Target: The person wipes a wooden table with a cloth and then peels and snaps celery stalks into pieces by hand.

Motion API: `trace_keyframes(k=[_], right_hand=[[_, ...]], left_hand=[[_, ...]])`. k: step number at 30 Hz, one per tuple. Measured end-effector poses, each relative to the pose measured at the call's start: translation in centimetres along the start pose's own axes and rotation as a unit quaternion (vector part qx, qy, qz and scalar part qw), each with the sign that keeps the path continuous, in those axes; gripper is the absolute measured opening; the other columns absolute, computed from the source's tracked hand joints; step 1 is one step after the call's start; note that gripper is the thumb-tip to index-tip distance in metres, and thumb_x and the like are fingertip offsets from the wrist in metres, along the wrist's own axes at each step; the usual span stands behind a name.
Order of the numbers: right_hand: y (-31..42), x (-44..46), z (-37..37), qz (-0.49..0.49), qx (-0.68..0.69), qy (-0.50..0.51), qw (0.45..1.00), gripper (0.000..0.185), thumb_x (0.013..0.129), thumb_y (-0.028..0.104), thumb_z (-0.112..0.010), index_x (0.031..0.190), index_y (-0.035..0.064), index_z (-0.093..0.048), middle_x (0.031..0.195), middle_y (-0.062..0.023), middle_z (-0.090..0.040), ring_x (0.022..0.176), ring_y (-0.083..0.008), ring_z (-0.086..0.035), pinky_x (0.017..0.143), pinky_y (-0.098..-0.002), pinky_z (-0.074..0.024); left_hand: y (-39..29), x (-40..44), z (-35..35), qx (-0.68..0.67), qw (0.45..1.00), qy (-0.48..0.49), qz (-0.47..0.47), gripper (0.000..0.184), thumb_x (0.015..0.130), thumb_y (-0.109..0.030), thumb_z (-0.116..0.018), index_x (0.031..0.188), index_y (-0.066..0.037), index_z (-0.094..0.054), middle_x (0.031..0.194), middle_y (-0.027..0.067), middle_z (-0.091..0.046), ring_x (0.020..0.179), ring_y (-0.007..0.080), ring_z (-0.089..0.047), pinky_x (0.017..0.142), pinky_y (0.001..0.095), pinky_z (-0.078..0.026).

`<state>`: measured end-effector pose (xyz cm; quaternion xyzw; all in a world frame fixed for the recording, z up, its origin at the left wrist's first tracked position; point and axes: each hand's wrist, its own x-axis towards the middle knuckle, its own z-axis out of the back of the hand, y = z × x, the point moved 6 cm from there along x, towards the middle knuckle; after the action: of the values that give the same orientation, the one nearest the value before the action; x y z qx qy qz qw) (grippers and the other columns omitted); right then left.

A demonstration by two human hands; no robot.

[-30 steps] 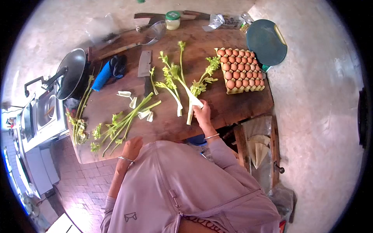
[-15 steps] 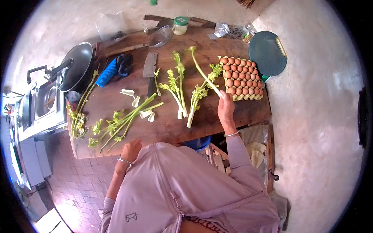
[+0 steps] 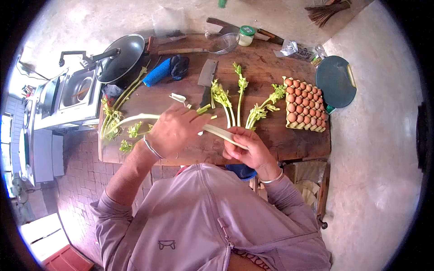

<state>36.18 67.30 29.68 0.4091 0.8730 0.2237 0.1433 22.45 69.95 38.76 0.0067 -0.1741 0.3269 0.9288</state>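
A pale celery stalk stretches sideways across my two hands, just above the wooden table's near side. My left hand is closed around its middle, back of the hand upward, and the leafy end reaches out to the left. At the other end, my right hand pinches the thick base between thumb and fingers. Beyond them lie leafy celery stalks and a further celery bunch. More celery leaves show left of my left hand, which hides part of that pile. A cleaver lies behind it.
An egg tray full of brown eggs stands at the right, beside a round dark green board. At the back are a strainer and a green-lidded jar. A wok and a blue mesh bundle are on the left.
My right hand has drawn the celery stalk in from the right toward my body. My left hand has risen from the table edge and taken hold of it. The view has shifted left.
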Motion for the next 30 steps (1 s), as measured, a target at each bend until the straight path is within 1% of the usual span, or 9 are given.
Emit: trace_keyframes(k=[4, 6, 7, 11, 16, 17, 18, 25, 30], right_hand=[[1.6, 1.6, 0.7, 0.021, -0.503, -0.072, 0.861, 0.024, 0.086, 0.013, -0.047, 0.104, -0.0025, -0.051, 0.080, -0.0087, -0.057, 0.068, -0.0187, -0.055, 0.066, -0.0312, -0.0452], [2.3, 2.0, -3.1, 0.219, -0.838, -0.007, 0.500, 0.029, 0.082, 0.015, -0.052, 0.105, -0.0035, -0.047, 0.081, -0.0145, -0.057, 0.072, -0.0262, -0.057, 0.063, -0.0339, -0.0461], [2.2, 2.4, -3.8, 0.220, -0.864, -0.018, 0.453, 0.035, 0.078, 0.015, -0.057, 0.108, -0.0015, -0.047, 0.083, -0.0169, -0.058, 0.073, -0.0323, -0.056, 0.062, -0.0334, -0.0463], [1.6, 3.9, -2.9, 0.177, -0.850, -0.081, 0.489, 0.031, 0.081, 0.016, -0.055, 0.105, -0.0011, -0.048, 0.081, -0.0167, -0.057, 0.071, -0.0325, -0.056, 0.058, -0.0342, -0.0452], [1.5, 5.6, -3.0, 0.263, -0.619, -0.146, 0.726, 0.024, 0.088, 0.017, -0.045, 0.105, 0.0001, -0.046, 0.070, -0.0160, -0.057, 0.061, -0.0320, -0.056, 0.053, -0.0386, -0.0422], [1.4, 5.7, -3.3, 0.233, -0.615, -0.148, 0.739, 0.030, 0.093, 0.024, -0.038, 0.108, -0.0004, -0.047, 0.082, -0.0050, -0.052, 0.070, -0.0127, -0.048, 0.064, -0.0246, -0.0415], [1.1, 6.0, -4.3, 0.242, -0.551, -0.116, 0.790, 0.030, 0.092, 0.020, -0.038, 0.113, -0.0012, -0.043, 0.089, -0.0097, -0.052, 0.077, -0.0159, -0.050, 0.072, -0.0264, -0.0411], [-1.3, 6.6, -3.9, 0.107, -0.664, -0.060, 0.738, 0.049, 0.084, 0.009, -0.045, 0.126, -0.0035, -0.023, 0.091, -0.0300, -0.052, 0.085, -0.0420, -0.054, 0.069, -0.0437, -0.0436], [-0.9, 6.4, -5.3, 0.155, -0.752, -0.022, 0.640, 0.047, 0.083, 0.009, -0.047, 0.123, -0.0058, -0.027, 0.089, -0.0261, -0.055, 0.080, -0.0388, -0.056, 0.066, -0.0429, -0.0451]], left_hand=[[1.1, -1.9, -2.2, 0.042, 0.991, 0.108, 0.064, 0.023, 0.074, -0.015, -0.054, 0.096, -0.008, -0.053, 0.082, 0.0066, -0.056, 0.066, 0.0227, -0.059, 0.050, 0.0333, -0.047], [1.5, -1.9, -2.5, 0.095, 0.970, 0.170, 0.143, 0.019, 0.076, -0.016, -0.053, 0.093, -0.008, -0.050, 0.075, 0.0073, -0.057, 0.062, 0.0239, -0.060, 0.049, 0.0334, -0.047], [1.3, -1.8, -2.6, 0.095, 0.971, 0.169, 0.143, 0.019, 0.076, -0.016, -0.053, 0.093, -0.008, -0.050, 0.075, 0.0073, -0.057, 0.062, 0.0239, -0.060, 0.049, 0.0334, -0.047], [0.9, -1.9, -2.4, 0.085, 0.970, 0.068, 0.218, 0.017, 0.078, -0.016, -0.052, 0.091, -0.007, -0.046, 0.065, 0.0086, -0.057, 0.054, 0.0254, -0.059, 0.043, 0.0346, -0.046], [-0.6, -1.9, -3.2, -0.035, 0.942, -0.024, 0.332, 0.047, 0.073, -0.017, -0.054, 0.110, 0.006, -0.037, 0.067, 0.0156, -0.057, 0.053, 0.0295, -0.058, 0.046, 0.0382, -0.046], [-0.7, -2.1, -4.3, -0.076, 0.929, 0.000, 0.362, 0.056, 0.074, -0.015, -0.053, 0.118, 0.010, -0.028, 0.068, 0.0174, -0.058, 0.052, 0.0298, -0.057, 0.047, 0.0390, -0.045], [-0.6, -2.2, -4.1, -0.074, 0.929, -0.003, 0.364, 0.056, 0.074, -0.015, -0.053, 0.118, 0.010, -0.028, 0.068, 0.0174, -0.058, 0.052, 0.0298, -0.057, 0.047, 0.0390, -0.045], [0.2, -3.9, -4.2, -0.164, 0.921, 0.015, 0.353, 0.067, 0.069, -0.009, -0.054, 0.120, 0.017, -0.019, 0.065, 0.0203, -0.057, 0.055, 0.0332, -0.058, 0.050, 0.0386, -0.046], [0.2, -4.9, -4.5, -0.170, 0.917, -0.029, 0.360, 0.051, 0.081, -0.009, -0.046, 0.124, 0.007, -0.024, 0.064, 0.0207, -0.057, 0.058, 0.0355, -0.057, 0.052, 0.0413, -0.046]])
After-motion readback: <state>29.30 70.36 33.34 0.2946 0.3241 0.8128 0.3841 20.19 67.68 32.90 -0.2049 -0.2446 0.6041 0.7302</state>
